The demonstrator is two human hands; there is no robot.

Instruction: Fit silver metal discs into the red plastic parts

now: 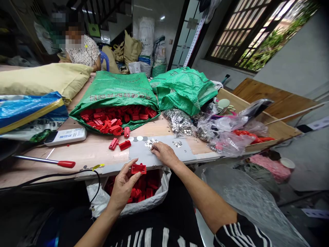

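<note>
My left hand [120, 188] pinches a small red plastic housing [138, 168] between thumb and fingers, its hollow side facing me. It is held at the table's front edge, above an open white sack [165, 183] with many similar red parts inside. Fingertips of my right hand [166, 154] are drawn together at a small pile of shiny metal pieces [149, 143] on a grey sheet [137, 156]. Whatever they grip is hidden. A smaller group of metal pieces [177, 144] lies to the right. Several loose red housings [125, 145] rest left of the sheet.
Behind the sheet, a green sack [118, 87] spills red housings. Bags of metal pieces [178, 123] and a wooden tray [282, 132] stand right. At left are a white device [66, 136], a red-handled lever [66, 164] and a black cable [64, 174]. A person [83, 51] sits across the table.
</note>
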